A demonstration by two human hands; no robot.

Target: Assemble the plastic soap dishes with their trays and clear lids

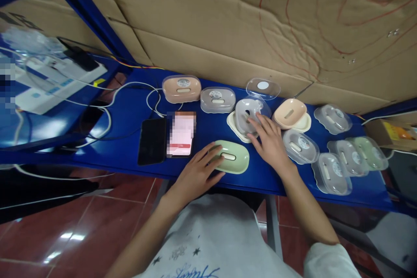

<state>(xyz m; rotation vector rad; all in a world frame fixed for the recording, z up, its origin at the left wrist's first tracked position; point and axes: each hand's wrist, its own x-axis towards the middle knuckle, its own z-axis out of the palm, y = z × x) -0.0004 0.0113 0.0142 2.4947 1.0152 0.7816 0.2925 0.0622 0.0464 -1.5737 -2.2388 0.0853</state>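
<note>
A light green soap dish (237,164) with a cream pill-shaped insert lies near the table's front edge. My left hand (197,173) rests at its left end, fingers spread over the rim and the thumb by the near side. Just beyond, a grey soap dish (241,106) sits tilted over a cream tray (232,125). Spread fingers of my right hand (269,139) reach onto its right side and front; part of the dish is hidden under them. A clear lid (252,89) with a round white sticker lies behind it.
Two phones (151,141) lie left of the green dish, one with its screen lit. Boxed peach (182,91) and grey dishes stand at the back. On the right are a peach dish (289,113) and several lidded dishes (332,173). Cables (110,104) run across the left; cardboard (208,30) walls the back.
</note>
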